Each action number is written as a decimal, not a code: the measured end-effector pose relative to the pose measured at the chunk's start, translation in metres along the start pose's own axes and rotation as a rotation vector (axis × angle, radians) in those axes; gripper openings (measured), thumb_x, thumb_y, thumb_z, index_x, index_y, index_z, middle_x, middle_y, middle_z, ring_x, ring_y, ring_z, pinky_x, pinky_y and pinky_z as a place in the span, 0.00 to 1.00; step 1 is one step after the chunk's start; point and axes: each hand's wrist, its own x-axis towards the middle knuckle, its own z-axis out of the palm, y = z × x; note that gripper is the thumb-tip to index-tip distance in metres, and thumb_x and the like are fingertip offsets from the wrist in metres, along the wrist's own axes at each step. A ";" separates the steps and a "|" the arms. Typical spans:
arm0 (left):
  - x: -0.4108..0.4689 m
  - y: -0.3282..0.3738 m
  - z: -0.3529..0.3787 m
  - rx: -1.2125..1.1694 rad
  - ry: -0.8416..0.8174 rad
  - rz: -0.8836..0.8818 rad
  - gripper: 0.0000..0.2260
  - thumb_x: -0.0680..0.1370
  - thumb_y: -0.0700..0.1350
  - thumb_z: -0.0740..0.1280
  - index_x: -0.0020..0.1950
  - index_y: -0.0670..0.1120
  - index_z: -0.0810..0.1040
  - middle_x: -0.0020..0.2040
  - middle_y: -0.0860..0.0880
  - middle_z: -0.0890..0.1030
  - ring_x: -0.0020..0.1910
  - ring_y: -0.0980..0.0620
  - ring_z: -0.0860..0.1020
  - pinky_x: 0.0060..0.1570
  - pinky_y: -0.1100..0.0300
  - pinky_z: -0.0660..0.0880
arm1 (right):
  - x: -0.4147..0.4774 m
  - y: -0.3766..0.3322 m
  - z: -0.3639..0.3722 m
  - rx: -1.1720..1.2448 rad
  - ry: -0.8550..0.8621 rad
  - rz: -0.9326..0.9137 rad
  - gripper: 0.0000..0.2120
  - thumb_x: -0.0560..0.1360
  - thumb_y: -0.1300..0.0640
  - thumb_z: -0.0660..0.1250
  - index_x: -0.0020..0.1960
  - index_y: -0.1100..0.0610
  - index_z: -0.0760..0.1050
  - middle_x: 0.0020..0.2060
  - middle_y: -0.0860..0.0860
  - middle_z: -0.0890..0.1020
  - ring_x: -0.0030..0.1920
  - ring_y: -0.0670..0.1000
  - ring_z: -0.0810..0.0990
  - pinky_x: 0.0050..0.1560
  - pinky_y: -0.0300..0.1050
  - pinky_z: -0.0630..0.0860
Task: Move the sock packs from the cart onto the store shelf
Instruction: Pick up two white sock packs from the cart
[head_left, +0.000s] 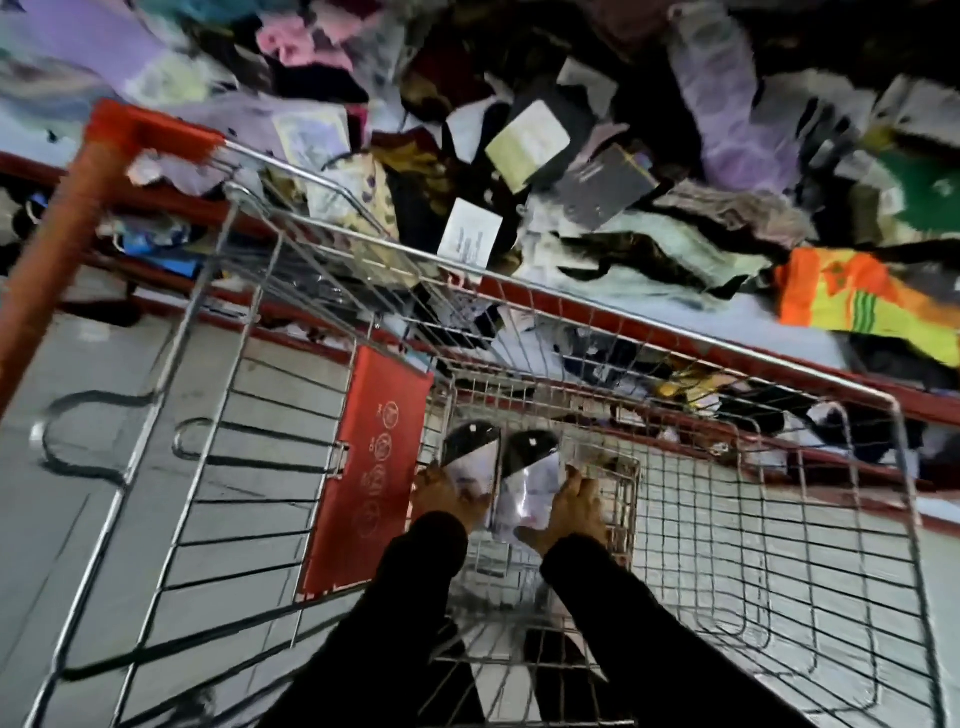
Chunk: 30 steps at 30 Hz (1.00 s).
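Both my arms, in black sleeves, reach down into a wire shopping cart (670, 332). My left hand (441, 496) grips one sock pack (470, 457), black at the top with a pale shiny lower part. My right hand (574, 512) grips a second, similar sock pack (530, 473) right beside it. Both packs are near the cart's bottom grid. Beyond the cart, the store shelf (810, 325), red-edged with a pale surface, is heaped with loose socks and sock packs.
A red plastic child-seat flap (369, 467) hangs inside the cart left of my hands. The cart's orange handle (67, 228) runs up the left. An orange and yellow sock pair (857, 296) lies on the shelf at right. Grey floor tiles show through the wires.
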 end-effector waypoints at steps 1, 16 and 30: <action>0.004 -0.002 0.004 0.027 -0.003 0.007 0.33 0.73 0.52 0.73 0.73 0.39 0.65 0.71 0.39 0.69 0.70 0.41 0.68 0.68 0.53 0.66 | 0.004 -0.002 0.007 -0.011 -0.004 -0.004 0.58 0.63 0.38 0.77 0.78 0.61 0.47 0.76 0.61 0.56 0.75 0.61 0.59 0.71 0.52 0.64; 0.032 -0.008 0.029 0.185 0.051 -0.005 0.42 0.65 0.64 0.75 0.67 0.37 0.67 0.66 0.41 0.67 0.63 0.41 0.73 0.60 0.52 0.75 | 0.023 -0.010 0.018 -0.049 0.129 0.076 0.64 0.58 0.37 0.77 0.78 0.60 0.44 0.70 0.58 0.63 0.70 0.62 0.66 0.65 0.56 0.72; -0.006 0.021 0.023 0.120 0.189 -0.011 0.46 0.62 0.62 0.78 0.67 0.36 0.62 0.65 0.40 0.69 0.61 0.42 0.75 0.57 0.52 0.76 | 0.000 0.023 -0.021 0.000 0.218 0.005 0.54 0.63 0.32 0.72 0.75 0.61 0.53 0.73 0.59 0.65 0.71 0.60 0.68 0.66 0.54 0.74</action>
